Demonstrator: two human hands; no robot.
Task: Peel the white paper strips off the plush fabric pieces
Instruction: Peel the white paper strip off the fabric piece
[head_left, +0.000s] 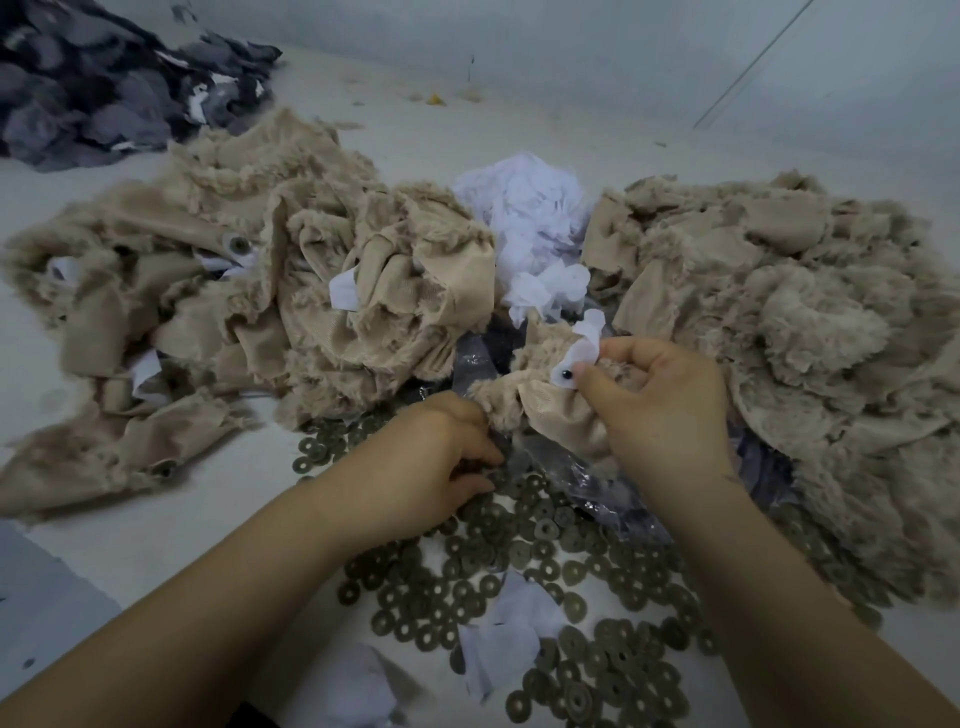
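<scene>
Nearest: scatter of dark washers (524, 566) across the white table (457, 140), a few loose white paper scraps (511, 636) among them.

Left hand (431, 457) low on the washers, knuckles up, fingers curled toward crinkled clear plastic (550, 457); cannot tell whether anything is actually pinched there.

Right hand (660, 400) higher, just right of centre, fingers bunched round a small plush fabric piece (535, 400), backing side up. Thumb and forefinger closing on the near end of a white paper strip (582, 353) stuck to it; dark stud eye (566, 373) pokes through the paper just beside the fingertip.

Key relation: strip runs up and away from the fingers, slightly rightward, free far end curling off the fabric. Right hand far nearer to it than left; left sits below and left of the piece, touching at most its lower edge. Judged: peel wants a pull along that axis, with the left bracing the fabric.

Beyond: heap of discarded white paper (524, 213) centre, tan plush pile (270, 249) left with strips showing, second tan pile (769, 291) right. Far left corner: grey fabric heap (104, 88).
</scene>
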